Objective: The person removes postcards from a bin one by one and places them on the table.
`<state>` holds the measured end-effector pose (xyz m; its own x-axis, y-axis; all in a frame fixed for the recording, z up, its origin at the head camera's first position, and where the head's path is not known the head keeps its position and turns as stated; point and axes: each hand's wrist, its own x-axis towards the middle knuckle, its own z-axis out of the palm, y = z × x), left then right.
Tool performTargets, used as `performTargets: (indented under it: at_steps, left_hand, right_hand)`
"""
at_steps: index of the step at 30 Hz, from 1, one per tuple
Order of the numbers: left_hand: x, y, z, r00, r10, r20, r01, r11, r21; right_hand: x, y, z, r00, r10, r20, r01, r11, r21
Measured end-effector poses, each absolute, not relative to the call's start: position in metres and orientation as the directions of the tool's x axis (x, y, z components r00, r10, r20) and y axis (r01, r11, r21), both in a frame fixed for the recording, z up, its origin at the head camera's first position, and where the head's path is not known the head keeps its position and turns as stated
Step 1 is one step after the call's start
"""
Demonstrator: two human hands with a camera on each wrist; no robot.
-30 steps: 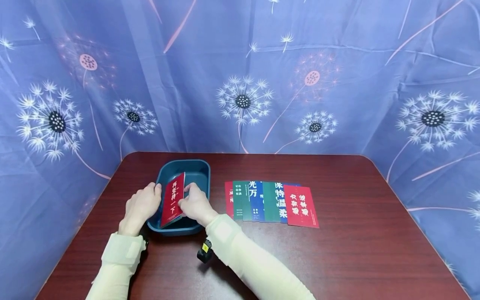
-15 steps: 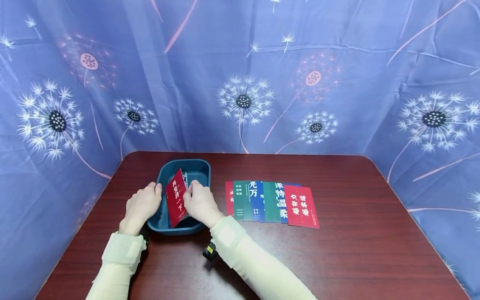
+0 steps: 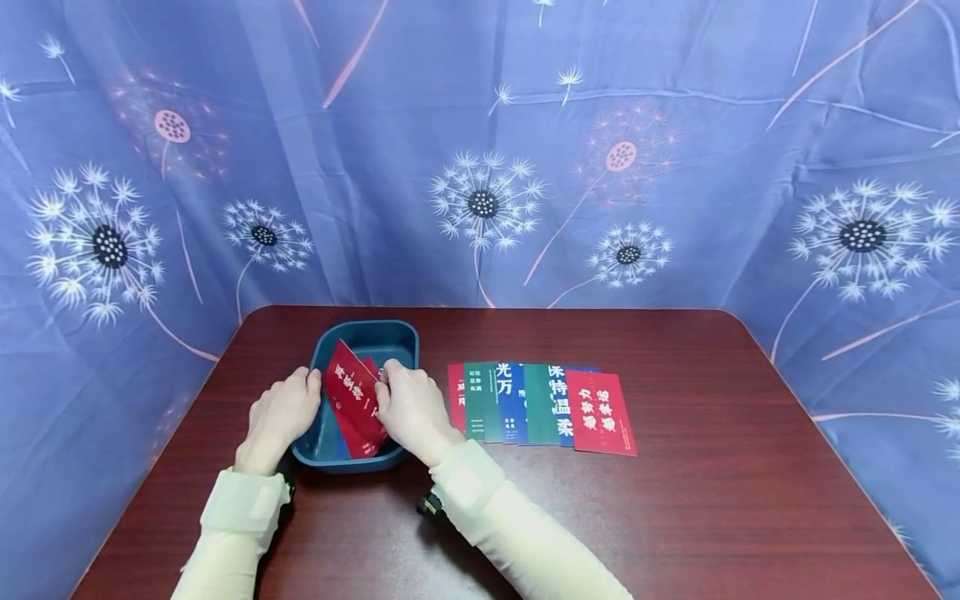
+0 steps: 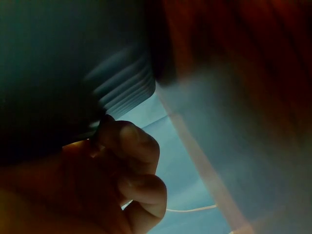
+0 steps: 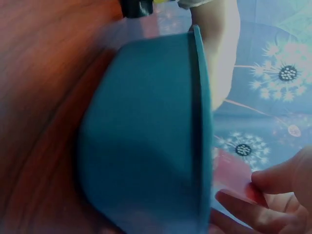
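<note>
A dark teal plastic bin point(image 3: 365, 323) stands on the table's left side. My left hand point(image 3: 283, 412) holds its left rim; in the left wrist view, curled fingers point(image 4: 144, 187) sit against the bin's ridged edge. Over the bin, my right hand point(image 3: 416, 412) pinches a red card point(image 3: 348, 396) with white Chinese characters, tilted to the left. Part of another red card point(image 3: 371, 364) shows behind it. A bit of blue shows low in the bin. The right wrist view has thumb and fingers on the red card point(image 5: 233, 168) beyond the bin's wall point(image 5: 141, 131).
Right of the bin, several overlapping red, green and blue cards point(image 3: 536, 404) lie in a row on the brown table point(image 3: 675, 517). A red card point(image 3: 602, 412) lies on top at the right end. A blue dandelion-print curtain point(image 3: 390, 167) hangs behind the table.
My right hand has shifted slightly right and turned, swinging the red card's top to the left. A second red card now shows behind it. The left hand keeps its place on the rim.
</note>
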<state>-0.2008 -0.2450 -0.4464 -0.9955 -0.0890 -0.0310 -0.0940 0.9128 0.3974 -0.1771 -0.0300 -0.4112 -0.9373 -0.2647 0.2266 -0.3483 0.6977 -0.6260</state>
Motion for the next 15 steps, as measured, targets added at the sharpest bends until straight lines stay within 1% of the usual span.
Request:
performTargets:
  at_steps: [5, 12, 15]
  left_hand:
    - [-0.201, -0.245, -0.447, -0.995, -0.093, -0.026, -0.096, 0.912, 0.398]
    - [-0.201, -0.245, -0.448, -0.995, -0.092, -0.021, -0.093, 0.911, 0.403]
    - [-0.201, -0.245, -0.447, -0.996, -0.091, -0.020, -0.092, 0.911, 0.402]
  right_hand:
    - [-0.178, -0.020, -0.408, -0.943, -0.249, 0.223, -0.333, 0.644, -0.689]
    - [-0.179, -0.001, -0.402, -0.928, -0.221, 0.298, -0.371, 0.576, -0.729]
    - [-0.179, 0.010, -0.399, -0.932, -0.204, 0.300, -0.362, 0.530, -0.766]
